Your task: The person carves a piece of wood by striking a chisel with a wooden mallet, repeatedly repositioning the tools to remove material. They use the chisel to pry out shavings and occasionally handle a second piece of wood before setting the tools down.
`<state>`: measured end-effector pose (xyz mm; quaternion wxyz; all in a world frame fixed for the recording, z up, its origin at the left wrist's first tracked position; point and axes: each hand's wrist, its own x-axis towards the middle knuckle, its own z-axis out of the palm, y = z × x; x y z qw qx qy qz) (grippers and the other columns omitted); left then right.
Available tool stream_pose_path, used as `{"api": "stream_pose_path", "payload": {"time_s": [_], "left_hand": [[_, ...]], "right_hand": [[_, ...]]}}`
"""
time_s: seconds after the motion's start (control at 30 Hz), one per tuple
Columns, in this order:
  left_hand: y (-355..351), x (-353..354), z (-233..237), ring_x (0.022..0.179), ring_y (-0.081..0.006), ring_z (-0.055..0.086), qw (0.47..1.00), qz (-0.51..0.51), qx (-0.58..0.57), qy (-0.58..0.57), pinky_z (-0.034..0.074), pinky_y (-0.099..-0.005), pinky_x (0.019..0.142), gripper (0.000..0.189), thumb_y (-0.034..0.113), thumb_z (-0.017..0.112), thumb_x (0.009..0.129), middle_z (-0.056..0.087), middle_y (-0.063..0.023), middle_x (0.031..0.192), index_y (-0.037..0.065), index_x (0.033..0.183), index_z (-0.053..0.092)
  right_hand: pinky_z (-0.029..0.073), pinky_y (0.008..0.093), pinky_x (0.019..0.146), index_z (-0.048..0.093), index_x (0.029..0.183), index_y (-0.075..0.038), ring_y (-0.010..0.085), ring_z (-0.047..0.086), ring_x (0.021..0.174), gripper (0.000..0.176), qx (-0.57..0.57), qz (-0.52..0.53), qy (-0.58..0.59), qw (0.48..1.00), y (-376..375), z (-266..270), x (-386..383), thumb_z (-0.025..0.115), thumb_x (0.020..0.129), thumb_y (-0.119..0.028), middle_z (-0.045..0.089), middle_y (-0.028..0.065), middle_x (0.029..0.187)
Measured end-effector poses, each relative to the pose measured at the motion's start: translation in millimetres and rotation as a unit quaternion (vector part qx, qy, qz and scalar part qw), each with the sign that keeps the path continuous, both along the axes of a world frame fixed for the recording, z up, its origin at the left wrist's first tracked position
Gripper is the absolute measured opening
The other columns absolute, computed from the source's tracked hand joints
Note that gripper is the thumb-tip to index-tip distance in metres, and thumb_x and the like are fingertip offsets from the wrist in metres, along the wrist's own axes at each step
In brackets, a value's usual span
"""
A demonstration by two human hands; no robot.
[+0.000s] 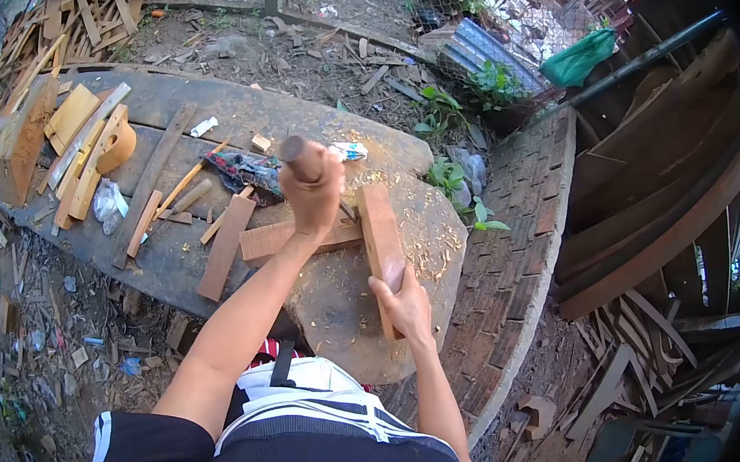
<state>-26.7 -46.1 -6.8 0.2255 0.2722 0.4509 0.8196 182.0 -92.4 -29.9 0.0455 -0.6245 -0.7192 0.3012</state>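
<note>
A big, long grey surface [337,303] fills the middle, and to its right runs a brick path [517,242]. A heap of wood strips [104,22] lies at the far left, past the surface. A chunky brown box shape [24,143] of wood sits at the left end of the surface. A long wood block [377,221] lies on the right part of the surface, pointing from near to far. A dark flat board [226,249] lies well to its left. A short wood piece [284,239] reaches the left side of the long wood block; I cannot tell if it goes under. The right hand [406,303] has its fingers closed around the near half of the long wood block. The left hand [317,196] has its fingers wrapped around a round handle [299,154], up near the block's far end. Little curly shavings [431,247] are spread all around the long wood block
</note>
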Motion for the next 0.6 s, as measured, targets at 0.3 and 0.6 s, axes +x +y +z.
{"api": "stream_pose_path", "payload": {"time_s": [0.3, 0.6], "left_hand": [[-10, -30, 19, 0.041, -0.0074, 0.044, 0.994, 0.102, -0.033, 0.037, 0.036, -0.0242, 0.038, 0.015, 0.006, 0.061, 0.091, 0.047, -0.0009, 0.057, 0.005, 0.086, 0.047], [16, -13, 38, 0.044, -0.0045, 0.049, 1.0, 0.027, 0.008, 0.001, 0.035, -0.0223, 0.039, 0.033, 0.02, 0.069, 0.089, 0.054, 0.0025, 0.054, 0.006, 0.063, 0.055]], "right_hand": [[0.048, 0.0512, 0.083, 0.042, 0.128, 0.004, 0.047, 0.062, 0.095, 0.078, -0.001, -0.013, -0.038, 0.999, -6, -3, -3, 0.062, 0.079, -0.052, 0.064, 0.0326, 0.097], [0.047, 0.0367, 0.087, 0.051, 0.123, 0.005, 0.0279, 0.063, 0.1, 0.065, -0.132, -0.121, 0.281, 0.943, -4, -16, 14, 0.066, 0.081, -0.042, 0.064, 0.0218, 0.108]]}}
